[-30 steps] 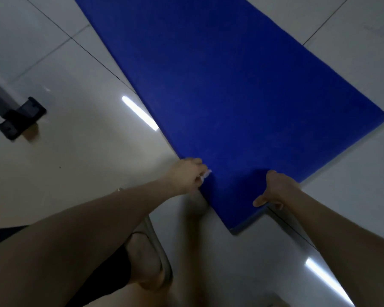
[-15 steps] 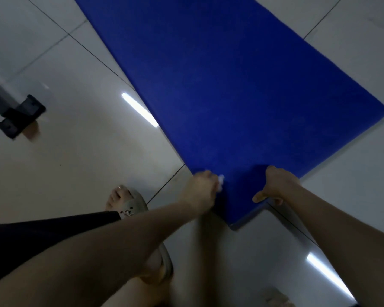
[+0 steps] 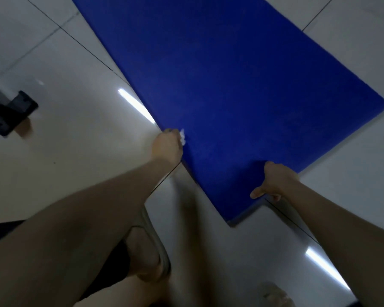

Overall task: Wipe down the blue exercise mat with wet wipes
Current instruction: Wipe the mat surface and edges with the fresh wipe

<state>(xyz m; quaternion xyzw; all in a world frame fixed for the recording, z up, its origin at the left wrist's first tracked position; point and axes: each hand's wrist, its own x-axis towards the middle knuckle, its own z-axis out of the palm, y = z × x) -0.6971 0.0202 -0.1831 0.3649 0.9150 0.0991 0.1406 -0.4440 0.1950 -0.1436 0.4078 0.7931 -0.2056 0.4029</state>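
The blue exercise mat point(image 3: 231, 89) lies flat on the pale tiled floor and runs from the top of the view to a near corner at bottom centre. My left hand point(image 3: 166, 147) sits at the mat's left edge and grips a small white wet wipe point(image 3: 182, 137), which touches the mat surface. My right hand point(image 3: 275, 181) holds the mat's near edge, its fingers curled over the rim and the thumb sticking out to the left.
A black bracket point(image 3: 11, 114) on a grey bar stands on the floor at the far left. My foot in a sandal point(image 3: 149, 251) is planted on the tiles below my left arm. Ceiling lights reflect off the glossy tiles point(image 3: 75, 140).
My left hand with the wipe has slid up along the mat's left edge, away from the near corner. My right hand has kept its hold on the near edge.
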